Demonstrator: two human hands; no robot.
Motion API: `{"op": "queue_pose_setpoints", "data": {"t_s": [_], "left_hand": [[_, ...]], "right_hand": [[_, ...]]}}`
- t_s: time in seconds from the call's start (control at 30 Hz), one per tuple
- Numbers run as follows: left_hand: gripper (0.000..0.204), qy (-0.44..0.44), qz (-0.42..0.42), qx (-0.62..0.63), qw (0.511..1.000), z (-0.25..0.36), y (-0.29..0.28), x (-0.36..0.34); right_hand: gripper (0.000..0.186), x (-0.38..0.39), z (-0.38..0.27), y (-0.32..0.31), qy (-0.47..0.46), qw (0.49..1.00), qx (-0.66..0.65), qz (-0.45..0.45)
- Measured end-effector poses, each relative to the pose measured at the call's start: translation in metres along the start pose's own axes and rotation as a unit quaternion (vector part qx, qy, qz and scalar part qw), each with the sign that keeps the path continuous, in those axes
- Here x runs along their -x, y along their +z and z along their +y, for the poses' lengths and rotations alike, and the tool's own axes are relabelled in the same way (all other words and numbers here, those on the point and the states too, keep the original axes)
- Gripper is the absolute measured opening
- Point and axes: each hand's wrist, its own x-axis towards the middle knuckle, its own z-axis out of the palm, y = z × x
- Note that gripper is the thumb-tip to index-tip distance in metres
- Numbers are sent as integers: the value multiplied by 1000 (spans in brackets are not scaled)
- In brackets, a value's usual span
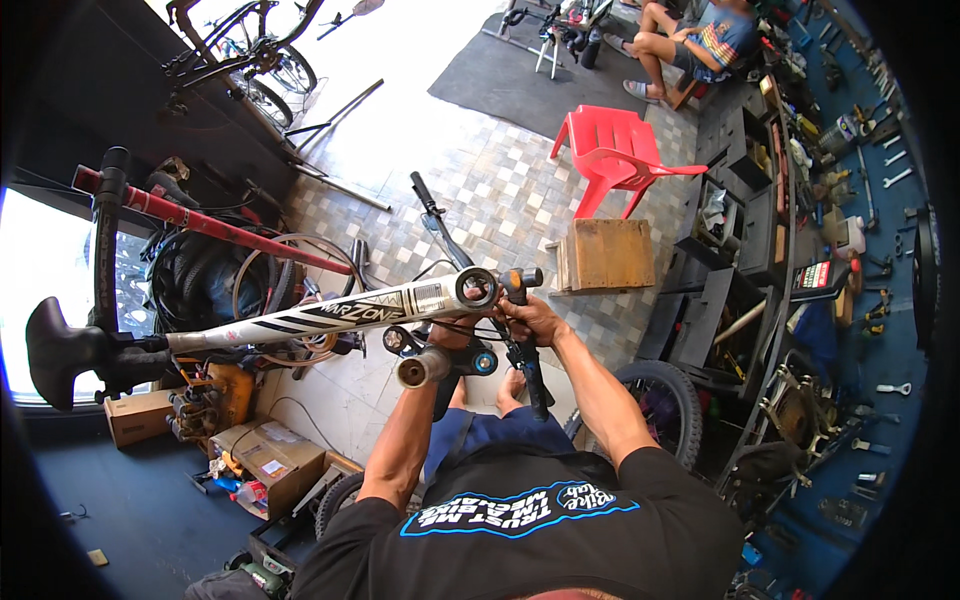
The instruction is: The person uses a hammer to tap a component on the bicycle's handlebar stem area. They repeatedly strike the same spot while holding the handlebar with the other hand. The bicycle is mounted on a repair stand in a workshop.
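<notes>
1 bike frame [320, 314] extends left of the right hand [537, 319].

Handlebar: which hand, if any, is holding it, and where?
The right hand appears to grip the handlebar near its middle. The left hand is partly hidden behind the bike frame; its hold can't be told.

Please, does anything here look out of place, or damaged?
The handlebar sits beside the open head tube, not mounted above it, which would be odd on a complete bike. Nothing is clearly damaged.
</notes>
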Motion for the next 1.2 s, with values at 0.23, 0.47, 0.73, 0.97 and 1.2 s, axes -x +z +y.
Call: {"op": "queue_pose_setpoints", "data": {"t_s": [0.23, 0.47, 0.73, 0.97, 1.2], "left_hand": [[42, 5, 10, 47, 999, -23, -37, -3], [39, -35, 31, 106, 993, 7, -8, 5], [33, 60, 37, -102, 992, 14, 16, 4], [31, 27, 67, -61, 996, 14, 27, 2], [33, 12, 71, -20, 997, 9, 18, 4]], "right_hand": [[23, -6, -2, 20, 16, 999, 30, 21], [25, 1, 6, 25, 18, 999, 12, 40], [23, 10, 3, 13, -11, 997, 55, 55], [25, 10, 0, 8, -17, 998, 39, 36], [24, 19, -14, 33, -14, 997, 57, 48]]}}
